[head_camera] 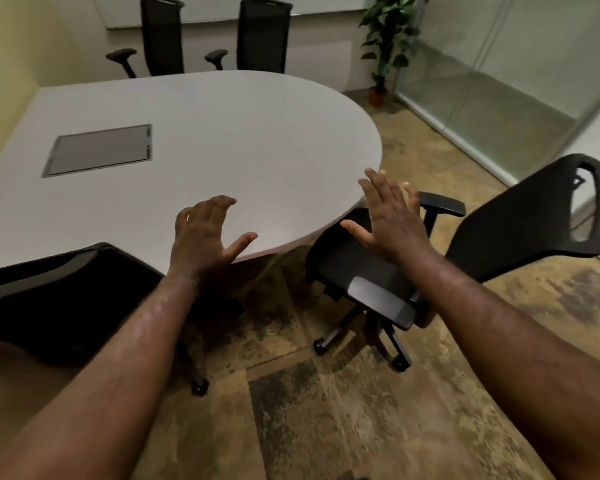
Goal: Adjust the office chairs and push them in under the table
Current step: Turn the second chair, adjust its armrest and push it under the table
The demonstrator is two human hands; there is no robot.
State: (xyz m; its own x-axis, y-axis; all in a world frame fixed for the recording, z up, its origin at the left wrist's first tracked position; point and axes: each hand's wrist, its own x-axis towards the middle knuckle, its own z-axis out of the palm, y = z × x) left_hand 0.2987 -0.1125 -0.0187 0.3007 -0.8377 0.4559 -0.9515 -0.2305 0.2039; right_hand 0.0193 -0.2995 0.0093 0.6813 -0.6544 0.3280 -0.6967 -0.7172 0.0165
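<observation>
While both arms reach out in front, the left hand is held in the air with its fingers bent and apart, and it holds nothing. The right hand is flat and wide, fingers spread, and it holds nothing too. I cannot tell if either hand touches anything.

Below the hands is a brown, patchy floor.

Just under the left arm is a dark chair back, close to the table edge. One of its wheels shows on the floor below the left wrist.

Under the right hand is a black chair. Its seat sits at the round end of the table, only a bit under it. Its back leans away, off to the right of the right hand. One armrest is just past the right fingers. Its legs and wheels stand on the floor below the right wrist.

Past both hands is the white table. A grey hatch is set in the top, beyond the left hand.

Far past the hands, at the other side of the table, stand two more black chairs side by side. A plant in a pot stands in the corner, far beyond the right hand, next to a glass wall.
</observation>
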